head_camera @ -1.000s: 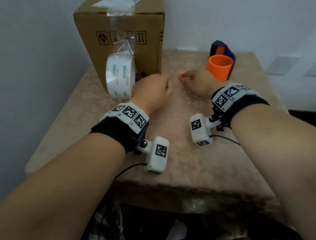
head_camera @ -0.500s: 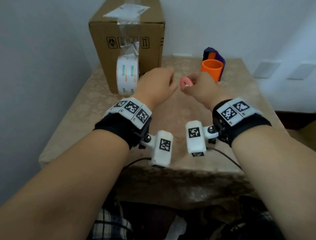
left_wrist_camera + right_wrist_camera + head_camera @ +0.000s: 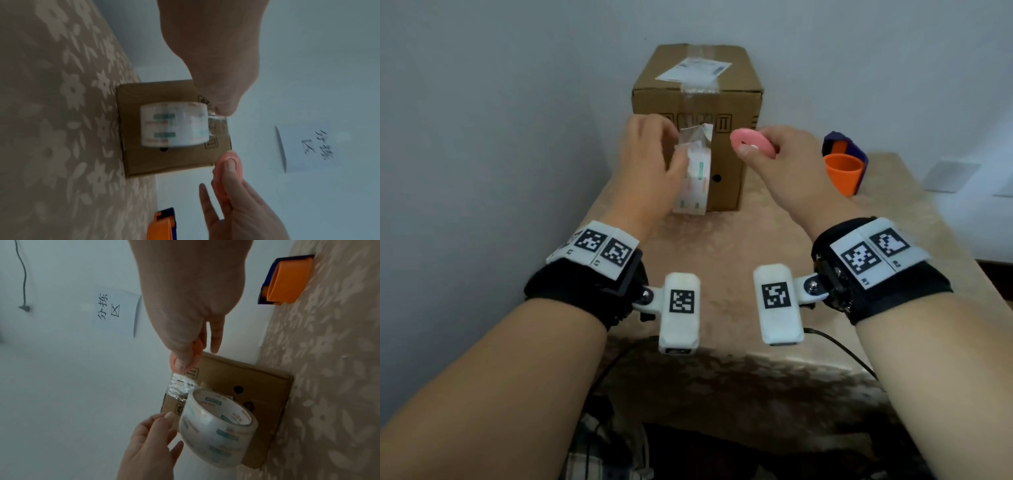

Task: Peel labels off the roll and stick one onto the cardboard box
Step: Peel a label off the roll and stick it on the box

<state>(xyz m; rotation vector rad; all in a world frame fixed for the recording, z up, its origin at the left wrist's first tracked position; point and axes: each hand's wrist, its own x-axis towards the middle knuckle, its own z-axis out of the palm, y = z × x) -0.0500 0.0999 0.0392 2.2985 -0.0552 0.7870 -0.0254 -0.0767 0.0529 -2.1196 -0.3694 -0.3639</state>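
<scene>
Our left hand (image 3: 650,164) pinches the loose clear strip (image 3: 697,135) of the roll (image 3: 693,185) hanging before the cardboard box (image 3: 736,102) at the table's (image 3: 756,240) far end. Our right hand (image 3: 791,161), just right of it, pinches a pink disc (image 3: 753,142).

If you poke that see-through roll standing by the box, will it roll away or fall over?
The roll stands on its round edge, so a push along the table would probably roll it. It looks hollow, so likely light and tippy sideways. The crinkled strip seems to tie it to the cardboard box, which may hold it back.
</scene>
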